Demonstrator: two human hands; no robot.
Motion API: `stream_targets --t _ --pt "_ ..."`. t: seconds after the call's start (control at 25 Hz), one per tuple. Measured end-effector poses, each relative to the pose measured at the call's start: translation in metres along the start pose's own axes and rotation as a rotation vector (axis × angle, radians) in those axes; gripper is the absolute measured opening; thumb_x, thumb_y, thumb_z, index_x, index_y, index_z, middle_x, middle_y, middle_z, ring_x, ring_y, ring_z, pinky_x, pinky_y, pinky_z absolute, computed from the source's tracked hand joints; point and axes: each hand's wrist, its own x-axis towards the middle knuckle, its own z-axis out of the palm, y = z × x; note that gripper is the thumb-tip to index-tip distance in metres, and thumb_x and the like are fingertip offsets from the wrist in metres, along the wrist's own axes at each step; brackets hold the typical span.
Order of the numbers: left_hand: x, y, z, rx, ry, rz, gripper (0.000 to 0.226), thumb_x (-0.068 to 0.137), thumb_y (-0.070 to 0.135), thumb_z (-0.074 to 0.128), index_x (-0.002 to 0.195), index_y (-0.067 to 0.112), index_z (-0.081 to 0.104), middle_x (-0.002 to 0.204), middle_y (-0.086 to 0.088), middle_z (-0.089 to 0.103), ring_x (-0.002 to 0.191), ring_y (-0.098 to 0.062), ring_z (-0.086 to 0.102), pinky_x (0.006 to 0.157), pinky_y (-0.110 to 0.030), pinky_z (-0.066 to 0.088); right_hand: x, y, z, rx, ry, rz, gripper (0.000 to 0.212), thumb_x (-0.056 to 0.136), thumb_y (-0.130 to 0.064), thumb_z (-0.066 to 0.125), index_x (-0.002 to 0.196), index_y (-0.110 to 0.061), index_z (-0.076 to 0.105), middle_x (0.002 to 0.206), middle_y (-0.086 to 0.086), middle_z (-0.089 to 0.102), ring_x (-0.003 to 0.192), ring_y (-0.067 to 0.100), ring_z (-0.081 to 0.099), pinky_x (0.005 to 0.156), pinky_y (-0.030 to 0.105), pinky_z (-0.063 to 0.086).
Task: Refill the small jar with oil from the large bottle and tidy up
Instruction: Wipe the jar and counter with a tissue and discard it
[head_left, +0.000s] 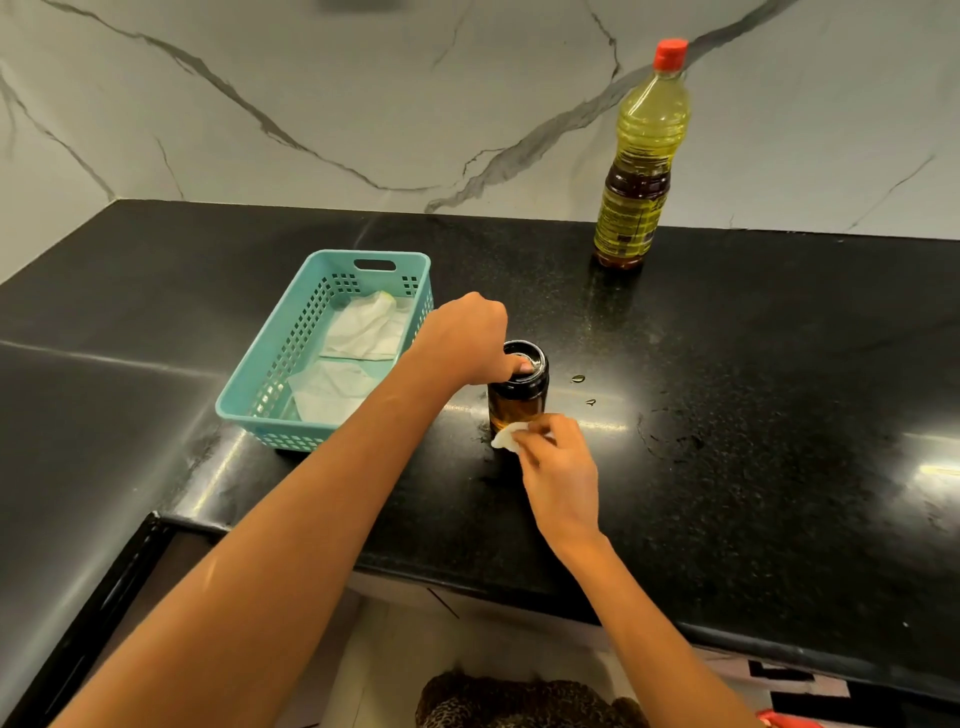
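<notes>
A small amber glass jar (517, 402) with a black lid stands upright on the black counter (753, 415), oil inside it. My left hand (467, 338) rests on the lid, thumb pressing its top. My right hand (558, 462) pinches a small white tissue (506, 435) against the jar's lower front. The large oil bottle (641, 161), yellow oil with a red cap on, stands upright at the back right near the wall, far from both hands.
A teal plastic basket (291, 332) holding white tissues (358, 327) sits just left of the jar. Two small oil drops (577, 379) lie on the counter right of the jar. The counter's front edge runs below my forearms.
</notes>
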Motion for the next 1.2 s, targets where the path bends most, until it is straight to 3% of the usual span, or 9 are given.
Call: stream_targets --t 0.12,0.24,0.44,0.56,0.64,0.8,0.88,1.08,1.2 --pt "0.000 -0.006 0.006 -0.030 0.046 0.008 0.056 0.082 0.053 0.058 0.049 0.013 0.037 0.048 -0.001 0.039 0.047 -0.010 0.038 0.051 -0.025 0.034 0.014 -0.004 -0.017 0.039 0.081 -0.110 0.015 0.081 -0.004 0.063 0.095 -0.003 0.069 0.093 0.006 0.059 0.084 0.011 0.052 0.062 0.026 0.052" --pt "0.000 -0.012 0.014 -0.066 0.082 -0.003 0.056 0.080 0.057 0.058 0.049 0.012 0.045 0.047 0.000 0.041 0.046 -0.010 0.039 0.048 -0.023 0.029 0.033 -0.016 -0.020 -0.137 0.160 -0.417 0.023 0.087 -0.008 0.050 0.097 0.000 0.070 0.088 0.009 0.061 0.081 0.019 0.047 0.052 0.027 0.045" --pt "0.002 -0.011 0.013 -0.106 0.068 0.011 0.055 0.079 0.058 0.058 0.076 0.003 0.068 0.048 0.002 0.044 0.047 -0.008 0.042 0.049 -0.022 0.032 0.024 0.012 -0.015 -0.356 -0.072 -0.715 0.023 0.083 -0.007 0.049 0.088 0.003 0.069 0.080 0.011 0.063 0.068 0.025 0.057 0.053 0.036 0.051" --pt "0.003 -0.013 0.010 -0.103 0.065 0.015 0.053 0.079 0.057 0.058 0.071 0.005 0.066 0.047 0.001 0.043 0.048 -0.010 0.042 0.045 -0.020 0.026 0.039 -0.001 -0.023 -0.237 0.014 -0.756 0.017 0.087 -0.002 0.053 0.085 0.007 0.066 0.077 0.014 0.063 0.066 0.028 0.060 0.058 0.037 0.051" --pt "0.003 -0.015 0.009 -0.099 0.045 0.010 0.052 0.079 0.058 0.058 0.070 0.007 0.065 0.049 0.002 0.045 0.053 -0.013 0.047 0.045 -0.020 0.027 0.045 -0.012 -0.019 -0.305 0.074 -0.797 0.015 0.088 0.001 0.054 0.090 0.009 0.067 0.084 0.016 0.066 0.079 0.030 0.063 0.071 0.038 0.053" --pt "0.007 -0.014 0.010 -0.111 -0.002 0.019 0.060 0.077 0.062 0.056 0.090 0.005 0.072 0.067 -0.003 0.062 0.066 -0.014 0.057 0.056 -0.022 0.040 0.027 0.003 -0.004 -0.540 -0.213 -0.859 0.023 0.072 -0.003 0.072 0.094 0.005 0.070 0.094 0.016 0.068 0.088 0.029 0.062 0.079 0.038 0.054" --pt "0.007 -0.015 0.009 -0.118 -0.005 0.022 0.061 0.078 0.062 0.056 0.092 0.005 0.071 0.066 -0.003 0.060 0.063 -0.013 0.056 0.056 -0.021 0.042 0.022 0.004 -0.010 -0.563 -0.357 -0.831 0.031 0.059 -0.010 0.082 0.087 0.000 0.073 0.089 0.013 0.070 0.084 0.026 0.064 0.077 0.035 0.054" --pt "0.007 -0.016 0.010 -0.122 0.022 0.023 0.059 0.076 0.063 0.058 0.088 0.007 0.072 0.058 0.000 0.055 0.065 -0.015 0.058 0.061 -0.025 0.047 0.044 -0.025 0.000 -0.676 -0.157 -0.779 0.015 0.072 0.001 0.064 0.086 0.003 0.071 0.086 0.018 0.066 0.085 0.032 0.061 0.083 0.039 0.052" --pt "0.006 -0.017 0.011 -0.127 0.003 0.030 0.060 0.077 0.062 0.057 0.090 0.006 0.072 0.057 0.001 0.053 0.063 -0.014 0.056 0.061 -0.025 0.046 0.036 -0.028 0.008 -0.738 -0.266 -0.800 0.015 0.066 -0.008 0.072 0.080 -0.004 0.074 0.082 0.014 0.069 0.085 0.028 0.063 0.083 0.036 0.052"
